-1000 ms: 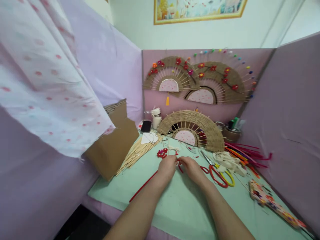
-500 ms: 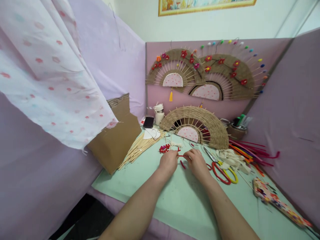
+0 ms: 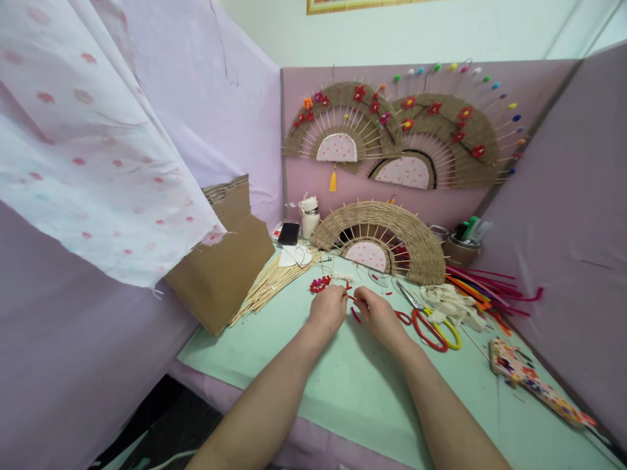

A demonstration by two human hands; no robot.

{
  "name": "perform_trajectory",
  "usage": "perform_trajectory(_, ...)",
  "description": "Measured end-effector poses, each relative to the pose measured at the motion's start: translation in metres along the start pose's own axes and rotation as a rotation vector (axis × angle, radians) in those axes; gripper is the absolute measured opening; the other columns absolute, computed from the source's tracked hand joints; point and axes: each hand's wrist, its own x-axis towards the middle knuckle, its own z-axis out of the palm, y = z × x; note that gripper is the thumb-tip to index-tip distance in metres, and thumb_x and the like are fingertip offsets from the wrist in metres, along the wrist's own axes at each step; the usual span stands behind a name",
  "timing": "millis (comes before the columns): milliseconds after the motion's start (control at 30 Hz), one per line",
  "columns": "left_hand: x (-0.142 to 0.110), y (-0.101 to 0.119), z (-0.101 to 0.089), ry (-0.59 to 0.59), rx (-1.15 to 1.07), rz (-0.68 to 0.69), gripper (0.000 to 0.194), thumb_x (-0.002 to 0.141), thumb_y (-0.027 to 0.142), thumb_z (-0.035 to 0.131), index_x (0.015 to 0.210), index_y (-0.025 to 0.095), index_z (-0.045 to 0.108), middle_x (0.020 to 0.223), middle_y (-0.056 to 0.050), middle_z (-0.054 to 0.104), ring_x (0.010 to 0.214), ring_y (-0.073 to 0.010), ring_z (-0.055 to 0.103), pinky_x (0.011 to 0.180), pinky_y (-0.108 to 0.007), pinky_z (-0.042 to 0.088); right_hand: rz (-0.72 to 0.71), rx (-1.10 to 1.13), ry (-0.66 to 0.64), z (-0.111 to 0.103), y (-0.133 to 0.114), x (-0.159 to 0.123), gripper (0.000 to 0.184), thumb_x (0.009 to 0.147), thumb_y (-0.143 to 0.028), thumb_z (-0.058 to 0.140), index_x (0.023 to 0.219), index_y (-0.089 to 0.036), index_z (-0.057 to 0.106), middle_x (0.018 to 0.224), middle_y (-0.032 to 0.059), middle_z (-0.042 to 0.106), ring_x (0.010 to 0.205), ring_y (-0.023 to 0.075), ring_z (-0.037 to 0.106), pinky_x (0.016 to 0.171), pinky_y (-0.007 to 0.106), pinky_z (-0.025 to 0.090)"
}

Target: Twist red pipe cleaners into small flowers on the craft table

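Observation:
My left hand and my right hand are close together over the table, fingers pinched. A short red pipe cleaner runs between their fingertips; its ends are hidden in the fingers. Just below it a darker pink-red piece lies on the table. Beyond my left hand sits a small cluster of red and pink pipe-cleaner flowers. To the right of my right hand lie scissors with red handles and a yellow-handled pair.
A woven half-round fan stands behind the hands. Thin sticks and cardboard are at left. Cream fabric strips, coloured pipe cleaners and a flower-patterned glue gun lie at right. Printed cloth hangs at upper left.
My hands have come slightly closer together, and less of the red pipe cleaner shows, now slanting down to the right. The whole view has shifted slightly.

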Motion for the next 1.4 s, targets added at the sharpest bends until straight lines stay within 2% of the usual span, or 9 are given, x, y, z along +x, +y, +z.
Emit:
perform_trajectory(200, 0.0, 0.0, -0.001, 0.024, 0.003, -0.024, 0.023, 0.086, 0.021, 0.039, 0.086, 0.018, 0.062, 0.089, -0.008, 0.065, 0.086, -0.0191, 0.058, 0.074, -0.028, 0.04, -0.094, 0.007, -0.044, 0.0, 0.003, 0.0, 0.024, 0.083, -0.015, 0.037, 0.082, -0.019, 0.061, 0.084, 0.0053, 0.059, 0.076, 0.0164, 0.055, 0.068, 0.027, 0.042)
perform_trajectory(333, 0.0, 0.0, -0.001, 0.042, -0.006, -0.015, 0.022, 0.086, 0.02, 0.04, 0.083, 0.018, 0.061, 0.087, -0.008, 0.065, 0.085, -0.0188, 0.059, 0.072, -0.028, 0.04, -0.071, 0.014, -0.04, 0.004, 0.007, 0.0, 0.028, 0.081, -0.013, 0.039, 0.087, -0.019, 0.066, 0.089, 0.0067, 0.061, 0.082, 0.0181, 0.058, 0.075, 0.03, 0.044)
perform_trajectory(500, 0.0, 0.0, 0.002, 0.092, -0.093, 0.0, 0.021, 0.087, 0.021, 0.04, 0.081, 0.018, 0.061, 0.086, -0.007, 0.066, 0.083, -0.0178, 0.059, 0.074, -0.028, 0.04, -0.031, 0.082, 0.035, 0.006, 0.004, 0.001, 0.029, 0.08, -0.015, 0.042, 0.094, -0.018, 0.067, 0.09, 0.0077, 0.062, 0.083, 0.0192, 0.059, 0.078, 0.033, 0.046)
perform_trajectory(667, 0.003, 0.001, 0.005, 0.163, -0.394, -0.023, 0.023, 0.087, 0.021, 0.039, 0.078, 0.017, 0.06, 0.076, -0.004, 0.064, 0.074, -0.0144, 0.058, 0.07, -0.025, 0.041, 0.025, 0.261, 0.12, 0.004, 0.001, 0.003, 0.026, 0.082, -0.02, 0.044, 0.096, -0.018, 0.066, 0.095, 0.0088, 0.063, 0.086, 0.0183, 0.06, 0.077, 0.031, 0.049)
perform_trajectory(867, 0.01, -0.002, 0.012, 0.167, -0.811, -0.171, 0.007, 0.079, 0.021, 0.048, 0.079, 0.017, 0.053, 0.063, 0.0, 0.06, 0.063, -0.012, 0.057, 0.064, -0.024, 0.042, 0.09, 0.55, 0.142, 0.008, 0.0, 0.004, 0.025, 0.081, -0.027, 0.051, 0.099, -0.019, 0.066, 0.103, 0.0096, 0.062, 0.092, 0.0184, 0.06, 0.076, 0.031, 0.052)
perform_trajectory(967, 0.013, -0.004, 0.016, 0.142, -0.942, -0.218, 0.005, 0.076, 0.022, 0.051, 0.074, 0.017, 0.051, 0.061, 0.001, 0.058, 0.057, -0.011, 0.054, 0.059, -0.023, 0.041, 0.12, 0.665, 0.14, 0.01, -0.001, 0.004, 0.025, 0.079, -0.03, 0.055, 0.1, -0.02, 0.066, 0.106, 0.0089, 0.061, 0.094, 0.0189, 0.06, 0.079, 0.032, 0.052)
perform_trajectory(1100, 0.015, -0.004, 0.02, 0.113, -1.078, -0.295, 0.013, 0.071, 0.027, 0.058, 0.07, 0.017, 0.052, 0.054, 0.004, 0.051, 0.047, -0.0082, 0.044, 0.048, -0.021, 0.034, 0.19, 0.798, 0.131, 0.009, -0.005, 0.005, 0.027, 0.075, -0.032, 0.061, 0.099, -0.021, 0.068, 0.109, 0.0078, 0.062, 0.095, 0.0199, 0.06, 0.079, 0.033, 0.052)
perform_trajectory(1267, 0.011, 0.001, 0.014, 0.063, -1.253, -0.369, 0.019, 0.066, 0.031, 0.064, 0.072, 0.015, 0.055, 0.061, 0.001, 0.053, 0.055, -0.0088, 0.048, 0.048, -0.019, 0.033, 0.279, 0.95, 0.098, 0.004, -0.012, 0.004, 0.03, 0.072, -0.034, 0.064, 0.098, -0.022, 0.068, 0.106, 0.0061, 0.066, 0.092, 0.0198, 0.062, 0.078, 0.033, 0.051)
perform_trajectory(1400, 0.009, 0.003, 0.01, 0.04, -1.33, -0.389, 0.024, 0.062, 0.034, 0.068, 0.073, 0.015, 0.056, 0.061, 0.002, 0.052, 0.055, -0.0083, 0.047, 0.048, -0.019, 0.033, 0.288, 0.931, 0.082, 0.003, -0.011, 0.005, 0.031, 0.073, -0.034, 0.063, 0.1, -0.02, 0.067, 0.101, 0.0064, 0.068, 0.087, 0.0192, 0.062, 0.075, 0.033, 0.051)
